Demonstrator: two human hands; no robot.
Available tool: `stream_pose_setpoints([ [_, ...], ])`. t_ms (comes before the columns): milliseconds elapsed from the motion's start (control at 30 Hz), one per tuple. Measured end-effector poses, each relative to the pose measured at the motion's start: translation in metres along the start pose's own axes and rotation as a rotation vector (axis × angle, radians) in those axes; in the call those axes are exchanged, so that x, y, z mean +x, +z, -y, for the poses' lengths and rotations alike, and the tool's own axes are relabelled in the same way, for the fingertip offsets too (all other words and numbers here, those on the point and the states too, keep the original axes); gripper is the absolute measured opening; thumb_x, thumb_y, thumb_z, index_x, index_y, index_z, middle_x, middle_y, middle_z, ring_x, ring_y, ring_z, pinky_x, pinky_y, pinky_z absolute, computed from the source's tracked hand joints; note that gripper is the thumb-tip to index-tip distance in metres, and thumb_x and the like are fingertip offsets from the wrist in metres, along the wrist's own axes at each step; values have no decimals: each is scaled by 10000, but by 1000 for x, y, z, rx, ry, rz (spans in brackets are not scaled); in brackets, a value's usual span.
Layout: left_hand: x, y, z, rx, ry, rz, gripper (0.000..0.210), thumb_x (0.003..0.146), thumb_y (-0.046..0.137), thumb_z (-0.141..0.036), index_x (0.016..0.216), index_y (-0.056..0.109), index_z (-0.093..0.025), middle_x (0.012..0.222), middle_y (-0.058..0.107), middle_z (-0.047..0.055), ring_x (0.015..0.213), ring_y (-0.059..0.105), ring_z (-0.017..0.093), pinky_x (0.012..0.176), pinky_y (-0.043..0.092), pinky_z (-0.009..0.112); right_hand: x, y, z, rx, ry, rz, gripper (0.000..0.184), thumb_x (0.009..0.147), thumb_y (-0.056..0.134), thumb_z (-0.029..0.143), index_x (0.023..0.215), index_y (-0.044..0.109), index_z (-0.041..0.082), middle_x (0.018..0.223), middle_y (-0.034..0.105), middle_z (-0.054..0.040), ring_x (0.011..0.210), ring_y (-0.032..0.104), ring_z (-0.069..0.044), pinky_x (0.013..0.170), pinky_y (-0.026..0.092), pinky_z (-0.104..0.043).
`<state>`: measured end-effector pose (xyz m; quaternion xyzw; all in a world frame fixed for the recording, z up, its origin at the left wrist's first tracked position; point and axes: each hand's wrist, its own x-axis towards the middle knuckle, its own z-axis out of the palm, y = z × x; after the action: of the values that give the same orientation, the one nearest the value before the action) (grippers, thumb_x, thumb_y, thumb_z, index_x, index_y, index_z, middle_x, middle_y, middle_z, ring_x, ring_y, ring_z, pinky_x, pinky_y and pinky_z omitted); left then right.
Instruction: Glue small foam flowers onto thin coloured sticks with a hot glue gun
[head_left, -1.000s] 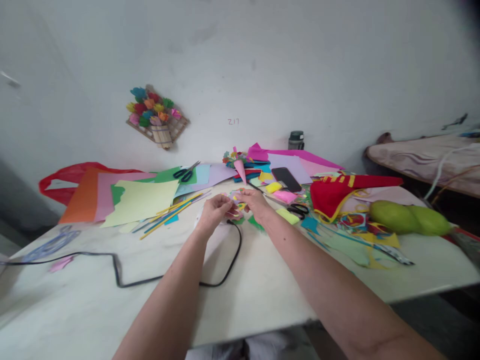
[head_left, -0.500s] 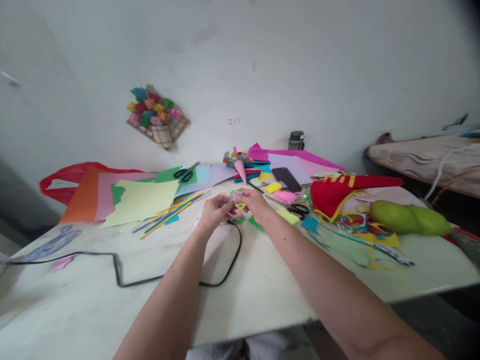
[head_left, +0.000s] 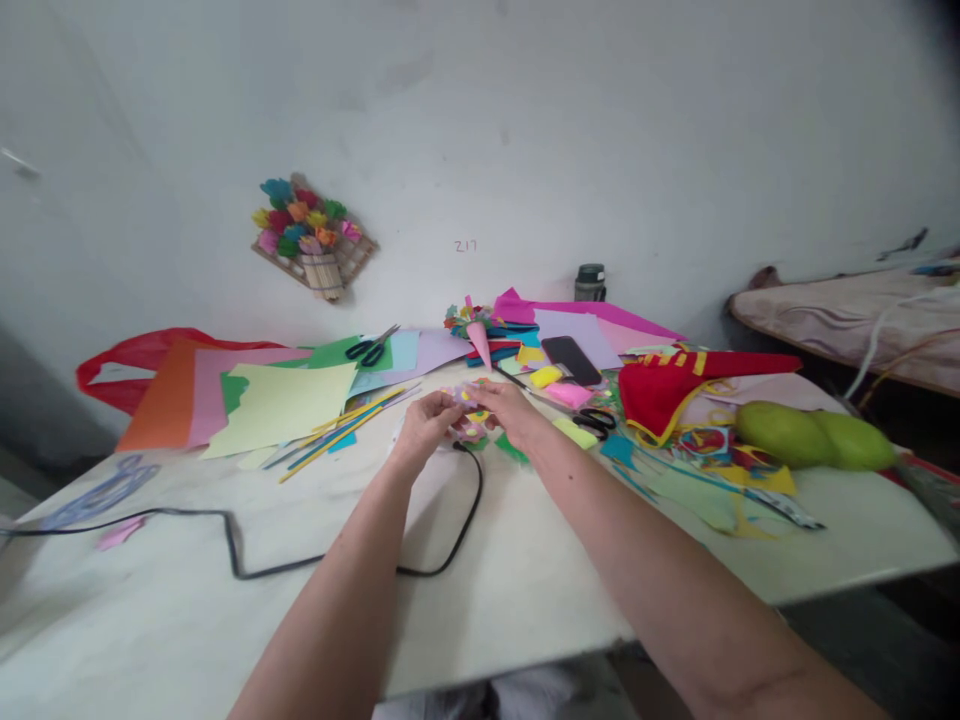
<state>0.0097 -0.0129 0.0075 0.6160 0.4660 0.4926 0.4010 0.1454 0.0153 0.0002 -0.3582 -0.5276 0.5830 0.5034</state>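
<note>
Above the middle of the table, my left hand [head_left: 429, 425] and my right hand [head_left: 506, 408] meet with bent, closed fingers. Pinched between them is a small lilac paper flower [head_left: 466, 397] with a spot of yellow; the fingers hide part of it. Just below lie pink, yellow and green paper pieces [head_left: 471, 432], partly covered by my hands. A black cable [head_left: 478, 500] ends close under my left hand. Behind the hands lies a pink paper cone [head_left: 478, 343] with coloured paper bits around its wide end.
Coloured paper sheets [head_left: 281, 405], yellow and blue strips [head_left: 330, 445] and scissors [head_left: 371, 347] lie left. Toward the right are black-handled scissors [head_left: 596, 422], a phone [head_left: 571, 360], a red cloth [head_left: 660, 390] and green fruit [head_left: 814, 437]. A bottle [head_left: 590, 283] stands by the wall.
The lilac flower has turned between my fingers and shows more of its face. My hands have hardly moved; the view has shifted very slightly.
</note>
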Motion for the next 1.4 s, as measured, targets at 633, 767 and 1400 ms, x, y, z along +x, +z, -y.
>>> stream_pose_setpoints([
  [633, 0, -4, 0, 17, -2, 37, 153, 628, 581, -300, 625, 546, -150, 570, 606, 22, 509, 507, 107, 497, 347, 218, -1, 0, 0, -89, -46, 5, 327, 585, 663, 450, 564, 538, 148, 551, 528, 16, 438, 388, -62, 377, 249, -207],
  [767, -1, -3, -1, 39, 4, 42, 134, 616, 581, -280, 609, 547, -150, 554, 601, 16, 499, 498, 103, 491, 347, 214, -1, 0, 1, -94, -49, -25, 311, 587, 662, 430, 565, 539, 146, 526, 494, 29, 416, 358, -52, 369, 234, -203],
  [1400, 2, -8, 6, -34, -2, 39, 130, 637, 573, -273, 618, 516, -158, 555, 585, -3, 489, 469, 89, 465, 309, 204, 2, -4, 0, -89, -38, -91, 250, 564, 668, 372, 623, 601, 139, 575, 572, -8, 474, 448, -81, 400, 252, -212],
])
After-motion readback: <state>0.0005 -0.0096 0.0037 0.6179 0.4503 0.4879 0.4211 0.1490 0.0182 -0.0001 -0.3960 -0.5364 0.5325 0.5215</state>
